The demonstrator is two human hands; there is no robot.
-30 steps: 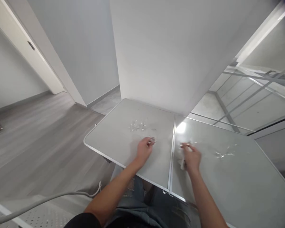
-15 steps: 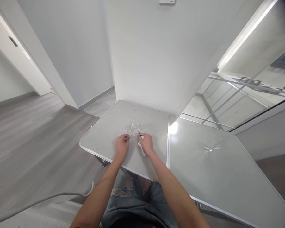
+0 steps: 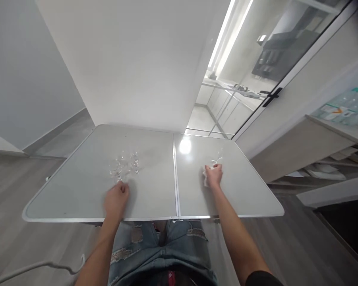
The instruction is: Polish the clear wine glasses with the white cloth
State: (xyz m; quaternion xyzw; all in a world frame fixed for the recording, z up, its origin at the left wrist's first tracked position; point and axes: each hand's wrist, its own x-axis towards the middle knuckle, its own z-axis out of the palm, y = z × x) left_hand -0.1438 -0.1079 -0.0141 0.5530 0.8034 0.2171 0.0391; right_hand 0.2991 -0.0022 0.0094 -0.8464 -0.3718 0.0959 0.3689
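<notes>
Clustered on the left part of the grey folding table [image 3: 155, 198] stand several clear, small glasses [image 3: 135, 162]. My left hand [image 3: 116, 200] is closed just in front of the nearest glass [image 3: 118, 173], its fingers curled in; no object shows inside them. Over on the right part of the table, my right hand [image 3: 213, 175] grips a crumpled white cloth or tissue [image 3: 206, 179]. Right beyond its fingertips is another clear glass [image 3: 217, 159], which seems tipped on its side; whether the fingers touch it I cannot tell.
A metal-edged seam [image 3: 175, 174] splits the tabletop. Behind it rises a white wall [image 3: 137, 71], with a glass sliding door [image 3: 220, 107] to the right. Further right, a wooden shelf [image 3: 286, 155] carries wrapped plastic bottles [image 3: 345, 107]. A grey cable [image 3: 47, 264] runs at lower left.
My right hand has moved away from the glass cluster to the right half of the table, carrying the white cloth. My left hand stays by the cluster, fingers curled. The view has swung right.
</notes>
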